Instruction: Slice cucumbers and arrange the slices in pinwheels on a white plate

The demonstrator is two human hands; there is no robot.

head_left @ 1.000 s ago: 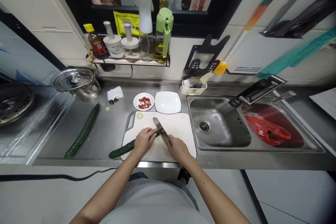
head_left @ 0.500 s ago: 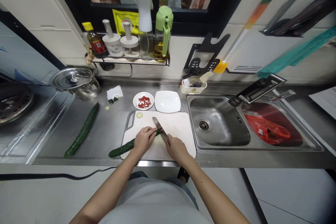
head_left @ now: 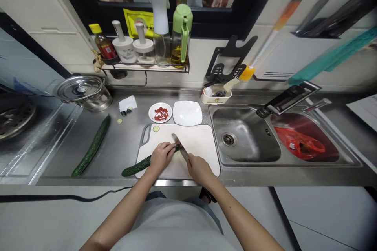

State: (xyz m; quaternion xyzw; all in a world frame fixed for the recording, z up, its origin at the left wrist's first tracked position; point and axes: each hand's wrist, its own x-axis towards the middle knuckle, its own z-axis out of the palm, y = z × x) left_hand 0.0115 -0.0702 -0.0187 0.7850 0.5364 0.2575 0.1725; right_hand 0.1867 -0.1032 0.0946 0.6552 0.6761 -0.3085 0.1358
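Observation:
A dark green cucumber (head_left: 137, 168) lies slantwise across the white cutting board (head_left: 203, 145), its left end reaching past the board's edge. My left hand (head_left: 161, 156) is closed over the cucumber near its right end and hides part of it. In my right hand (head_left: 199, 168) is the handle of a kitchen knife (head_left: 179, 146). The blade lies at the cucumber's right end, close to my left fingertips; whether it has entered the flesh I cannot tell. One pale cucumber slice (head_left: 156, 128) rests at the board's upper left.
Behind the board stand a dish of red pieces (head_left: 160, 113) and a white plate (head_left: 187, 113). A second cucumber (head_left: 92, 147) lies left, near a lidded pot (head_left: 85, 91) and cucumber ends on tissue (head_left: 127, 104). To the right is a sink (head_left: 247, 137) with a red bag (head_left: 299, 143).
The view has shifted slightly. Both hands, the knife and the cucumber keep nearly the same places on the board.

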